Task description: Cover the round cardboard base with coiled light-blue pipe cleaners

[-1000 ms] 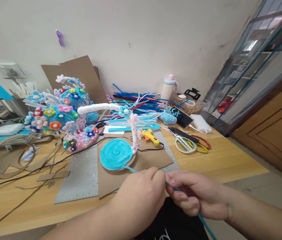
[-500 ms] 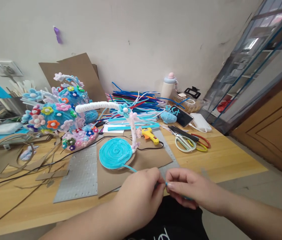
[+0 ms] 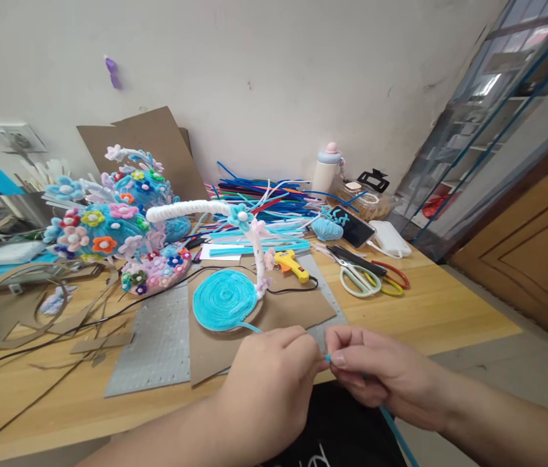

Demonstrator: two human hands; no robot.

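Note:
My left hand [image 3: 274, 376] and my right hand [image 3: 371, 364] meet at the table's front edge, their fingertips pinching a turquoise pipe cleaner [image 3: 399, 433]. A short bit of it shows between the fingertips, and a length hangs below my right hand. Beyond my left hand lies a flat coiled turquoise disc [image 3: 225, 299], its loose strand running toward that hand; whether it joins the held piece is hidden. A white wrapped stem [image 3: 190, 209] with a blue flower [image 3: 240, 216] and pink flowers rises from the disc's right edge. Cardboard [image 3: 220, 363] lies beneath the disc.
A yellow glue gun [image 3: 293, 266] rests behind the disc, its black cord crossing the table. Scissors [image 3: 360, 280] and pliers [image 3: 393, 279] lie at right, near a phone [image 3: 354, 227]. Flower-covered lamp-like pieces [image 3: 103, 230] stand left; several pipe cleaners [image 3: 264, 194] are heaped at the back.
Both hands have shifted slightly right, still close together. More of the turquoise pipe cleaner now shows hanging below my right hand. The disc has stayed in place.

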